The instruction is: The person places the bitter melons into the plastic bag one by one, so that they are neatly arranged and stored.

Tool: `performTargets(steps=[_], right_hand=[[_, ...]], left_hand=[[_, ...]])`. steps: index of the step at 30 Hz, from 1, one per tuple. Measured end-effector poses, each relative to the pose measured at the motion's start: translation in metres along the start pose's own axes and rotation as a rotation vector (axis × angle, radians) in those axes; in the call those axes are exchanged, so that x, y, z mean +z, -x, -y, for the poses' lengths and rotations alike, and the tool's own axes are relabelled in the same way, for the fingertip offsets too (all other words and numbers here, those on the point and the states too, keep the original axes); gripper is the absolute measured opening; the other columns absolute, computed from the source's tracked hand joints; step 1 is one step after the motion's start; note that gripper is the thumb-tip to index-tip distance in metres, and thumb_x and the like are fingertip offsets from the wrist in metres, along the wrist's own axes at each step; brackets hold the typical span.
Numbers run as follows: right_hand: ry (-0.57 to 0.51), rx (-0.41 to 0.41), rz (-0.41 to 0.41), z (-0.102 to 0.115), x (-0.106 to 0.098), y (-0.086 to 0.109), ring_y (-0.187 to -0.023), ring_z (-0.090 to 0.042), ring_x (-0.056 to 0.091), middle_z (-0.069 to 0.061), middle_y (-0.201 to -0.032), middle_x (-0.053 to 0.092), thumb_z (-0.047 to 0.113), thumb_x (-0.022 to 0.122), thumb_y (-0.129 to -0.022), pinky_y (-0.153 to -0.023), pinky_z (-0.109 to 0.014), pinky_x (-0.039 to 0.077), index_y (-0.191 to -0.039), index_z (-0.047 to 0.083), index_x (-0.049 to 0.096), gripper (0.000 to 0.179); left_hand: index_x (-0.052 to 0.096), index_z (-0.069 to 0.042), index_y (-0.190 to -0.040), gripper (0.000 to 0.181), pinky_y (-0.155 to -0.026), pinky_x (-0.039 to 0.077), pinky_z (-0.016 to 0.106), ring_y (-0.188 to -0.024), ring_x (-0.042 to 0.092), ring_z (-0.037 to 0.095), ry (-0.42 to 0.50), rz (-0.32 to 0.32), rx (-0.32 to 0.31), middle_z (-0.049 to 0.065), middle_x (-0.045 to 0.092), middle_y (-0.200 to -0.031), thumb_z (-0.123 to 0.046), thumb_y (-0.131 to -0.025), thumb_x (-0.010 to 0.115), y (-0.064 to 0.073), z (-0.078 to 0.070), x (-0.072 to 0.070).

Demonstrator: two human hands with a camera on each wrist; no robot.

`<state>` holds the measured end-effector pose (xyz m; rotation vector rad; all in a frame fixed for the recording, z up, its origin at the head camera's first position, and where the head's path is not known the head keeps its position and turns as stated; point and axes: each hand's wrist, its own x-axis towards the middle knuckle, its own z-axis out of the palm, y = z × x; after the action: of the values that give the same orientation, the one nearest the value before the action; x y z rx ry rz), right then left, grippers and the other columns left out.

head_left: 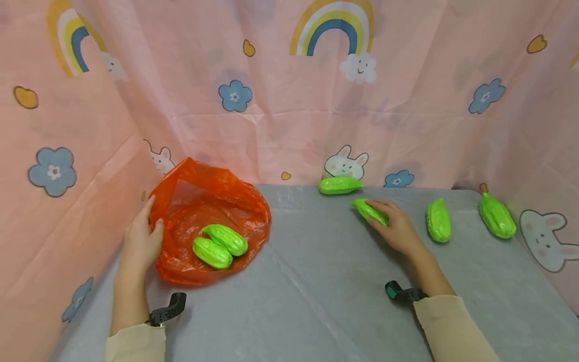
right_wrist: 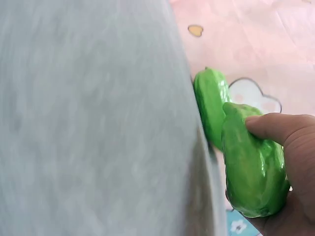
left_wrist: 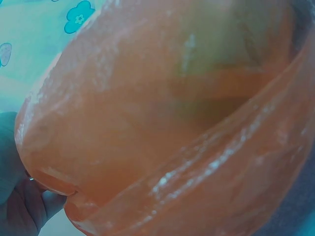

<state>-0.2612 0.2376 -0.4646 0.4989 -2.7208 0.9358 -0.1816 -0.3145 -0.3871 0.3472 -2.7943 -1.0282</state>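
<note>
Presently, head view: one orange bag (head_left: 174,241), mouth open, two gourds (head_left: 212,253) inside, left hand (head_left: 141,241) pinching its rim; right hand (head_left: 395,229) gripping a third gourd (head_left: 368,210), apart from the bag. Left wrist view: same rim pinched, contents blurred. Right wrist view: third gourd in thumb-and-finger hold, lifted or not unclear; apparent step, a pick-up, next calling for a secure lift past the neighbouring gourd (right_wrist: 210,105).

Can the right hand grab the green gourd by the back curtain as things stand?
Probably not: the right hand holds another green gourd, so its grip is taken. Were it free, nothing appears to block the back gourd.
</note>
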Motion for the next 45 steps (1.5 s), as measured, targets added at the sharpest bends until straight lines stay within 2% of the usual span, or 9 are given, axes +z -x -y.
performTargets(steps=[12, 21, 32, 39, 45], right_hand=[[-0.037, -0.034, -0.027, 0.037, -0.012, -0.011, -0.133, -0.046, 0.051, -0.023, -0.146, 0.054, 0.019, 0.068, -0.097, -0.105, -0.066, 0.042, -0.144, 0.011, 0.056, 0.050], [-0.083, -0.093, -0.044, 0.063, -0.010, -0.018, -0.128, -0.041, 0.056, -0.020, -0.142, 0.058, 0.016, 0.070, -0.095, -0.102, -0.059, 0.048, -0.142, 0.009, 0.058, 0.049], [-0.156, -0.074, -0.033, 0.094, -0.004, -0.032, -0.131, -0.034, 0.054, -0.012, -0.147, 0.057, 0.021, 0.070, -0.096, -0.100, -0.051, 0.049, -0.143, 0.015, 0.059, 0.049], [-0.228, -0.069, 0.007, 0.116, 0.004, -0.039, -0.130, -0.030, 0.053, -0.008, -0.149, 0.055, 0.025, 0.069, -0.096, -0.091, -0.044, 0.051, -0.144, 0.018, 0.058, 0.049], [-0.291, -0.060, 0.051, 0.133, 0.014, -0.046, -0.132, -0.031, 0.053, -0.011, -0.151, 0.052, 0.027, 0.069, -0.097, -0.093, -0.045, 0.051, -0.145, 0.017, 0.057, 0.051]], left_hand=[[0.013, -0.020, -0.164, 0.064, -0.113, 0.032, 0.072, -0.148, 0.031, 0.051, 0.020, -0.012, 0.041, 0.023, 0.025, -0.166, -0.019, -0.106, 0.040, -0.006, -0.007, 0.006], [0.013, -0.018, -0.164, 0.064, -0.113, 0.031, 0.073, -0.147, 0.031, 0.052, 0.007, -0.009, 0.051, 0.025, 0.026, -0.165, -0.018, -0.106, 0.039, -0.003, -0.005, 0.005], [0.013, -0.019, -0.164, 0.064, -0.113, 0.030, 0.073, -0.148, 0.031, 0.051, 0.016, -0.010, 0.043, 0.022, 0.025, -0.166, -0.019, -0.106, 0.039, -0.001, -0.008, 0.004], [0.014, -0.018, -0.164, 0.064, -0.113, 0.031, 0.072, -0.147, 0.032, 0.051, 0.009, -0.013, 0.048, 0.024, 0.027, -0.165, -0.017, -0.106, 0.040, 0.000, -0.006, 0.005], [0.015, -0.018, -0.164, 0.064, -0.112, 0.032, 0.073, -0.145, 0.035, 0.052, 0.007, -0.020, 0.054, 0.026, 0.029, -0.163, -0.016, -0.105, 0.041, 0.002, -0.006, 0.005]])
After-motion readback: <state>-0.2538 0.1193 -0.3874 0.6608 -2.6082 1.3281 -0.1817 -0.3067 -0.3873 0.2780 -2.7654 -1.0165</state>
